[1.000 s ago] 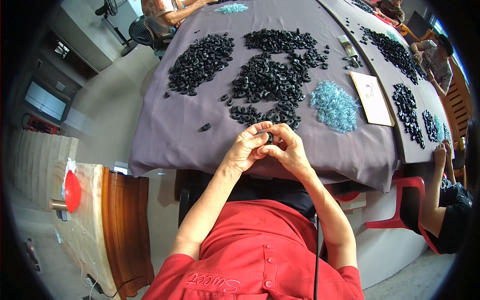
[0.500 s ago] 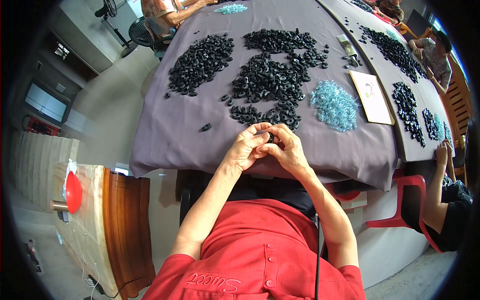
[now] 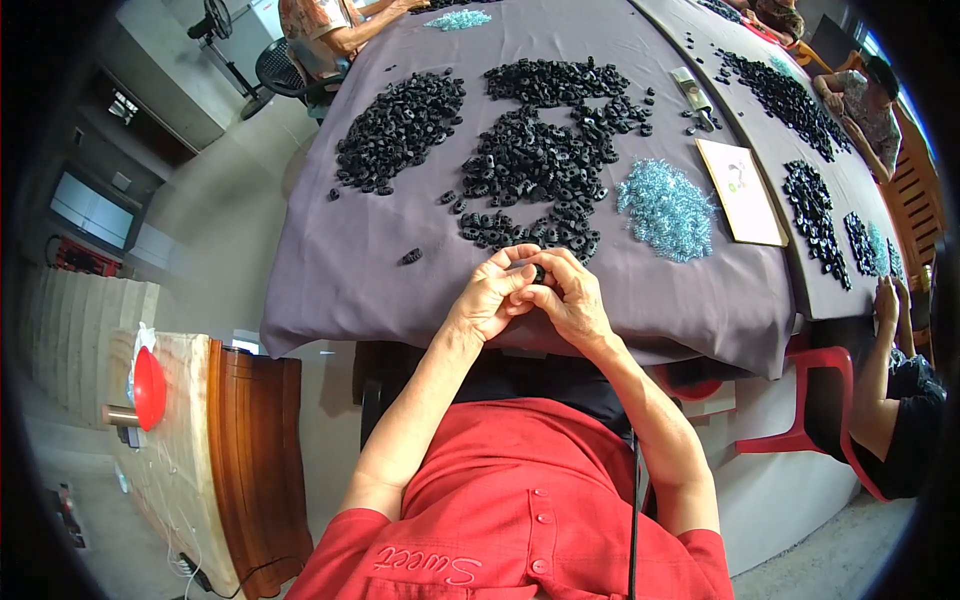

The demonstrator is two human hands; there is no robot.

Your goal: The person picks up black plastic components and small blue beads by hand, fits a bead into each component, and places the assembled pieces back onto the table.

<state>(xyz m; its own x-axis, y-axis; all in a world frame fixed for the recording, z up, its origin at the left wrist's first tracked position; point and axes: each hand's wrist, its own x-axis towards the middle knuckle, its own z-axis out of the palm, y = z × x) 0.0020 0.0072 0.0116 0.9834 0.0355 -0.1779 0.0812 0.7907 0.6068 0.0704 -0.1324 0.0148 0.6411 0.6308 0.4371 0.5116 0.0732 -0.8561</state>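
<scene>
My left hand (image 3: 490,298) and my right hand (image 3: 572,308) meet at the near edge of the cloth-covered table. Their fingertips pinch a small black plastic piece (image 3: 540,273) between them, mostly covered by the fingers. Just beyond my fingertips lies a heap of similar black pieces (image 3: 535,160), short and rounded. To its left is another black heap (image 3: 395,130), and one loose black piece (image 3: 412,256) lies left of my hands. A pile of pale blue, shiny little coils, like springs (image 3: 667,210), sits to the right.
A light board (image 3: 742,192) and a tube-like packet (image 3: 692,92) lie on the grey cloth (image 3: 370,300) at right. Co-workers sit around, one at far left (image 3: 318,35), one at right (image 3: 880,400) by a red chair (image 3: 800,435). A wooden cabinet (image 3: 255,450) stands left.
Both hands stay together in nearly the same place, still pinching the black piece, with only slight finger movement. The whole view has shifted very slightly.
</scene>
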